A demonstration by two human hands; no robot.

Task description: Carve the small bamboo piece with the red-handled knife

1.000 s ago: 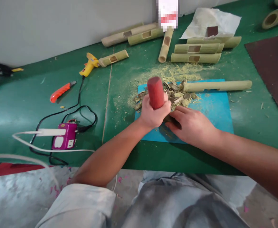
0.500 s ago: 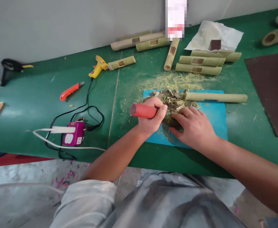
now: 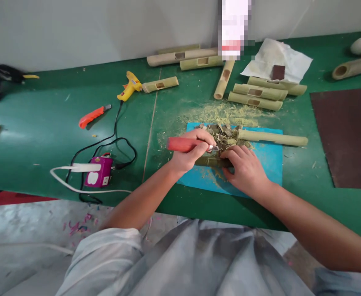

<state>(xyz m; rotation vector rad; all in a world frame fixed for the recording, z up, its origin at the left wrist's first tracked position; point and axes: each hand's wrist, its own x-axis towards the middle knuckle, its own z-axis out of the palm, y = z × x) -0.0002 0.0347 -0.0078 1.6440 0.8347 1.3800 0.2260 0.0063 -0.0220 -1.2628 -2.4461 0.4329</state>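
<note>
My left hand [image 3: 189, 153] is closed around the red handle of a carving tool [image 3: 180, 144], which lies almost level and points right. Its metal tip meets a short bamboo piece [image 3: 211, 161] on the blue cutting mat [image 3: 269, 164]. My right hand [image 3: 244, 170] presses down on that bamboo piece, fingers curled over it. A heap of bamboo chips [image 3: 225, 135] lies just behind the hands, and a long bamboo tube [image 3: 271, 138] rests across the mat's far edge.
On the green table are several notched bamboo tubes [image 3: 256, 96], a yellow glue gun [image 3: 130, 85], an orange utility knife [image 3: 92, 116], a purple power strip [image 3: 98, 176] with cables, white paper [image 3: 275, 59] and a dark brown sheet [image 3: 346, 135]. Sawdust lies behind the mat.
The red-handled tool has swung from upright to nearly level, its tip now at the bamboo piece. The right hand has stayed on the bamboo. The view has shifted a little.
</note>
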